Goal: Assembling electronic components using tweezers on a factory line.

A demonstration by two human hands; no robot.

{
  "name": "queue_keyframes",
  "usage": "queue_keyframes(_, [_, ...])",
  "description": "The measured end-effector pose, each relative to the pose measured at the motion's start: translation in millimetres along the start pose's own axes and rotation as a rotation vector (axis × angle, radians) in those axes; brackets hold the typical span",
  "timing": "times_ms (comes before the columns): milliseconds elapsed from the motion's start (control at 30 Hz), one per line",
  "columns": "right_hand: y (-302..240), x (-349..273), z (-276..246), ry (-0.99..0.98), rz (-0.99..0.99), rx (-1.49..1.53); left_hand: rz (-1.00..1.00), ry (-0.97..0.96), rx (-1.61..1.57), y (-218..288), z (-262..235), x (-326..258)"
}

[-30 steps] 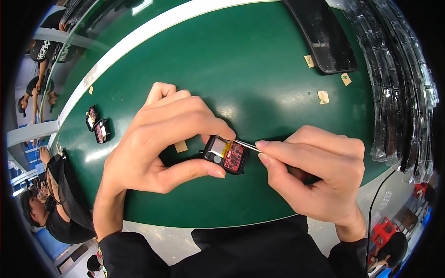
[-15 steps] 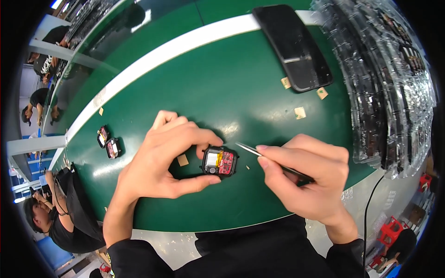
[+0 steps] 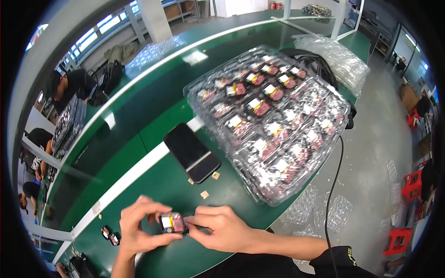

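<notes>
My left hand [image 3: 139, 227] holds a small open black watch case [image 3: 171, 223] between thumb and fingers, just above the green table. Inside the case show a white and yellow battery block and a red circuit board. Close against the case's right side, the fingertips of my right hand [image 3: 215, 227] are pinched together. Tweezers showed in that hand half a second ago; its fingers now hide them. Two similar small opened pieces, one [image 3: 105, 231] beside the other [image 3: 114, 238], lie left of my left hand.
A stack of clear plastic trays [image 3: 237, 167], filled with similar watch cases, lies at the right. A black phone [image 3: 192, 153] and small tan squares [image 3: 205, 194] lie nearer. A cable [image 3: 330, 204] hangs past the table edge. Red stools [image 3: 398, 241] stand on the floor; a person [image 3: 69, 88] works across.
My view has swung up and right, bringing the whole tray stack in. My right hand has moved in from apart to the watch case. The left hand keeps its hold.
</notes>
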State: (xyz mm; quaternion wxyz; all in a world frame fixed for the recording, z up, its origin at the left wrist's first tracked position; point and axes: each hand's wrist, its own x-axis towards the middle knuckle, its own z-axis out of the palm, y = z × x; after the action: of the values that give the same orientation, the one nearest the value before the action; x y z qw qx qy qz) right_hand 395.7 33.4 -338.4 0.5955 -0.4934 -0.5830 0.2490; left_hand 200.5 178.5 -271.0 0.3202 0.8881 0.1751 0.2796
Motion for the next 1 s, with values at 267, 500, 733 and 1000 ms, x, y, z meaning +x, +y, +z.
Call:
queue_keyframes(267, [9, 1, -8, 0.009, -0.005, -0.017, 0.314, -0.153, -0.083, 54, 69, 275])
queue_keyframes(500, [9, -1, 9, 0.013, -0.035, 0.029, 0.394, -0.285, 0.043, 28, 124, 395])
queue_keyframes(733, [9, -2, 8, 0.015, -0.012, 0.026, 0.378, -0.181, 0.124, 24, 99, 354])
queue_keyframes(1000, [-8, 3, -13, 0.001, 0.02, -0.092, 0.177, -0.248, 0.452, -28, -68, 141])
